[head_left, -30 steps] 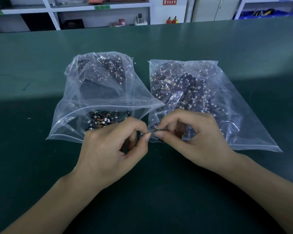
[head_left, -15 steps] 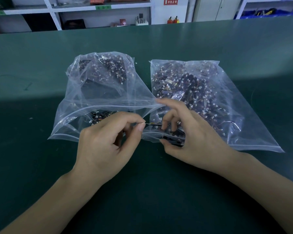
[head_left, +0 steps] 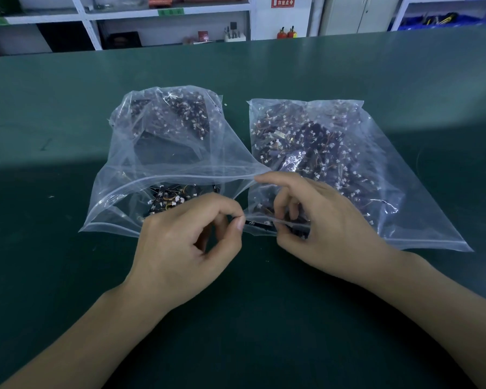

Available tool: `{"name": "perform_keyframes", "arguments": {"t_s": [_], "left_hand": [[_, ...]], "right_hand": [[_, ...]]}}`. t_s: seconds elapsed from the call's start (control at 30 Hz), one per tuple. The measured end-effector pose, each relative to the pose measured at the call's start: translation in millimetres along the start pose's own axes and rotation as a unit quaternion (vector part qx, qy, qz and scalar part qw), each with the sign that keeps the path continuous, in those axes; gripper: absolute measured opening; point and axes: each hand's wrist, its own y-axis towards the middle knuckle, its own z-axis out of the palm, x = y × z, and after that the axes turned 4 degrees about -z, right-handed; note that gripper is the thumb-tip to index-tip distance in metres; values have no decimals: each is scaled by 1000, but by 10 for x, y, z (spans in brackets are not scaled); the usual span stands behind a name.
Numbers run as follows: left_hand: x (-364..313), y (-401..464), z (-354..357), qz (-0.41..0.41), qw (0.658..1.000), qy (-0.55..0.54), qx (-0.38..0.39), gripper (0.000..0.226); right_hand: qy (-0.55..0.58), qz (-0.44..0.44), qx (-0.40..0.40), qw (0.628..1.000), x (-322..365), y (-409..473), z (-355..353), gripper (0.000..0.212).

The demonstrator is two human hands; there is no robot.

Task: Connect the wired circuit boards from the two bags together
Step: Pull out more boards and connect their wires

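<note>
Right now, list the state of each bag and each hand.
left bag: mouth open, lying on the table
right bag: mouth open, fingers reaching inside
left hand: pinching a small dark board
right hand: fingers curled at the bag mouth; grip unclear

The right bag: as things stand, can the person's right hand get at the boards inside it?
Probably yes: the right hand already has fingers inside the right bag through its open near mouth, with nothing blocking.
</note>
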Motion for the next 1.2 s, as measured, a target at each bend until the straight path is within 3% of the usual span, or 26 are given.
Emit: {"name": "perform_keyframes", "arguments": {"t_s": [0.23, 0.7, 1.1, 1.2], "left_hand": [[7, -12, 36, 4, 1000, 21, 19, 9], [-87, 41, 3, 55, 987, 147, 39, 17], [-25, 53, 146, 82, 969, 221, 74, 11], [-35, 58, 159, 93, 959, 252, 90, 26]], "right_hand": [[25, -12, -38, 999, -2, 4, -16, 67], [12, -60, -14, 998, -97, -20, 32, 39], [22, -59, -4, 998, -79, -37, 49, 44], [20, -47, 12, 999, -69, -43, 66, 45]]}}
